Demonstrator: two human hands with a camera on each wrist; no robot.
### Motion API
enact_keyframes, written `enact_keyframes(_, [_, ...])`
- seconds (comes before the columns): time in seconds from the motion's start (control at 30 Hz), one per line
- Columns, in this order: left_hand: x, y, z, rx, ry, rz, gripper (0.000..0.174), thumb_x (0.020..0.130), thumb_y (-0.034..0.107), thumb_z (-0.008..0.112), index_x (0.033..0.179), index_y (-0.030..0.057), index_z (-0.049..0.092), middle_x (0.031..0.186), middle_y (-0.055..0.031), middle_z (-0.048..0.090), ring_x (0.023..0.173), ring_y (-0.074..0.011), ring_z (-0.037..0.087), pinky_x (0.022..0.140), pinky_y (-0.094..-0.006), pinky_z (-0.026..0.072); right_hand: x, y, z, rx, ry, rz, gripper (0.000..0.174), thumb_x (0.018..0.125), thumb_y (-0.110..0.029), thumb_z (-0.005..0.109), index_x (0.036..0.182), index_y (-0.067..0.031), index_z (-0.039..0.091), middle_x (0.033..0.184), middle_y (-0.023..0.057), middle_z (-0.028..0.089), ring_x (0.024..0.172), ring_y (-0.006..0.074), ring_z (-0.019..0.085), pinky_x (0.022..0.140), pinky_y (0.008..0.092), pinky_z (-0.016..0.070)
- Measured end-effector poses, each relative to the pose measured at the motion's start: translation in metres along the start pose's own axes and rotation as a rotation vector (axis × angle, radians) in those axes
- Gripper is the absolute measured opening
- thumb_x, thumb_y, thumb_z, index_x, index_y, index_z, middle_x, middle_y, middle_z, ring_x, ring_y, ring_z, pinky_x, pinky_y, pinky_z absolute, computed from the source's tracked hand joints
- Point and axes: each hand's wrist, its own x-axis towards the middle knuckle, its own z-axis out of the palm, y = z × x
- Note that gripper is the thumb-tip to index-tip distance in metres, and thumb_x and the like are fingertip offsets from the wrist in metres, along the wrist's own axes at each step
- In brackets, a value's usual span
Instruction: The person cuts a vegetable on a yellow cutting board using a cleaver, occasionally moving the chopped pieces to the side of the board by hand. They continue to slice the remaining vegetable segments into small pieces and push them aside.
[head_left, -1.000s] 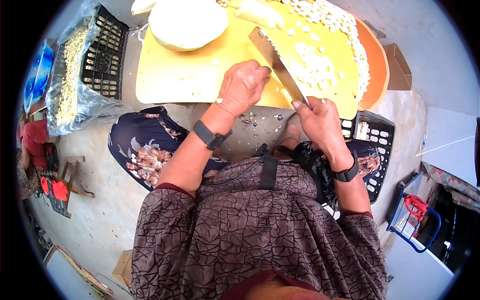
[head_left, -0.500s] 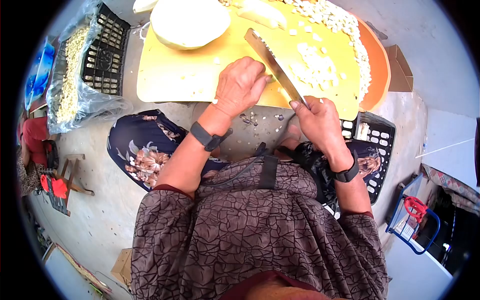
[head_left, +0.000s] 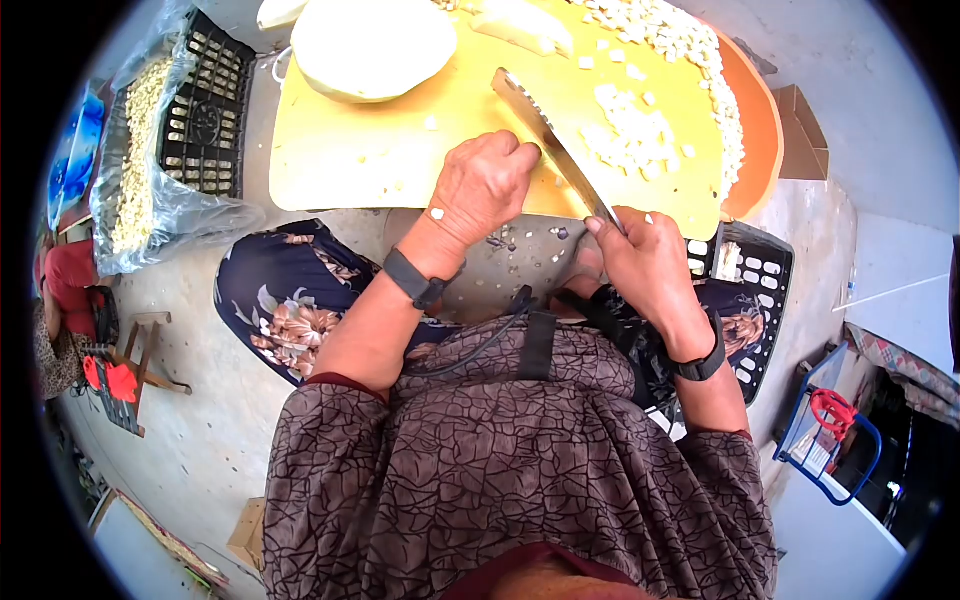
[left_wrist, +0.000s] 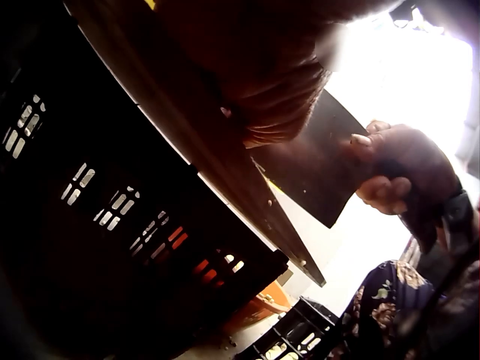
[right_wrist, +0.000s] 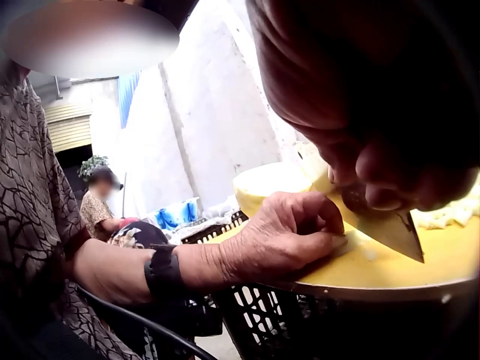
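The right hand (head_left: 648, 258) grips a broad knife (head_left: 552, 140) at its near end; the blade slants up-left over the yellow board (head_left: 335, 165). Left of the blade, the left hand (head_left: 485, 182) is at the board's near edge with fingers curled; nothing shows in it. In the right wrist view this hand (right_wrist: 281, 234) has thumb and forefinger bent together by the board, beside the knife (right_wrist: 390, 231). Pale diced pieces (head_left: 632, 130) lie right of the blade. A large pale peeled piece (head_left: 375, 50) and a smaller long one (head_left: 520, 25) are at the back.
An orange basin (head_left: 757, 130) holds more diced pieces beyond the board's right side. At left are a black crate (head_left: 205, 125) and a plastic bag of small pieces (head_left: 140, 150). Another black crate (head_left: 765, 270) stands by the right knee. Another person (right_wrist: 97, 202) sits behind.
The left hand has moved slightly down, its fingers more tucked in. The right hand and knife are slightly lower, with the blade turned edge-on a little more.
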Motion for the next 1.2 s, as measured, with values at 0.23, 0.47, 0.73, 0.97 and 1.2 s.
enact_keyframes(0.23, [0.0, 0.001, 0.001, -0.041, 0.049, 0.026, 0.016, 0.073, -0.002, 0.066, 0.088, 0.0043, 0.066, 0.077, -0.0094, 0.061, 0.075, -0.0293, 0.063, 0.068, -0.0392, 0.0537, 0.002, -0.007, -0.001, -0.022, -0.018, -0.012, 0.027, 0.089, -0.02, 0.066, 0.074, 0.0016, 0.066, 0.065, 0.0235, 0.061, 0.068, 0.0428, 0.063, 0.064, 0.0491, 0.0508])
enact_keyframes(0.47, [0.001, 0.001, 0.003, -0.067, 0.061, 0.032, 0.007, 0.075, 0.0, 0.064, 0.082, 0.0025, 0.065, 0.074, -0.0111, 0.055, 0.075, -0.0296, 0.062, 0.071, -0.0397, 0.0532, 0.025, 0.001, 0.019, -0.169, -0.004, -0.153, 0.025, 0.088, -0.018, 0.066, 0.072, 0.0015, 0.068, 0.069, 0.0239, 0.064, 0.07, 0.0423, 0.065, 0.066, 0.0481, 0.0526])
enact_keyframes(0.73, [-0.001, -0.004, -0.004, -0.119, 0.009, 0.034, 0.016, 0.075, -0.004, 0.062, 0.089, 0.0043, 0.065, 0.082, -0.0102, 0.061, 0.079, -0.0311, 0.063, 0.072, -0.0404, 0.0529, 0.027, 0.005, 0.018, -0.037, 0.101, -0.04, 0.025, 0.091, -0.021, 0.065, 0.08, 0.0012, 0.069, 0.067, 0.0227, 0.063, 0.068, 0.0417, 0.065, 0.065, 0.0482, 0.0518])
enact_keyframes(0.97, [-0.004, -0.002, -0.002, -0.035, 0.059, 0.045, 0.012, 0.075, -0.002, 0.064, 0.085, 0.0044, 0.064, 0.08, -0.0091, 0.061, 0.079, -0.0296, 0.063, 0.073, -0.0387, 0.0522, 0.007, -0.008, -0.002, -0.024, 0.01, 0.002, 0.027, 0.091, -0.023, 0.066, 0.08, 0.0013, 0.068, 0.064, 0.0222, 0.061, 0.066, 0.042, 0.064, 0.063, 0.0486, 0.0517])
enact_keyframes(1.2, [-0.005, -0.001, 0.002, -0.012, 0.108, 0.061, 0.008, 0.074, 0.0, 0.062, 0.081, 0.0032, 0.064, 0.075, -0.0099, 0.057, 0.075, -0.0293, 0.061, 0.072, -0.0395, 0.0525, 0.011, -0.009, 0.013, -0.125, -0.046, -0.094, 0.023, 0.089, -0.019, 0.065, 0.076, 0.0005, 0.069, 0.07, 0.0226, 0.065, 0.069, 0.0422, 0.065, 0.067, 0.0488, 0.0534])
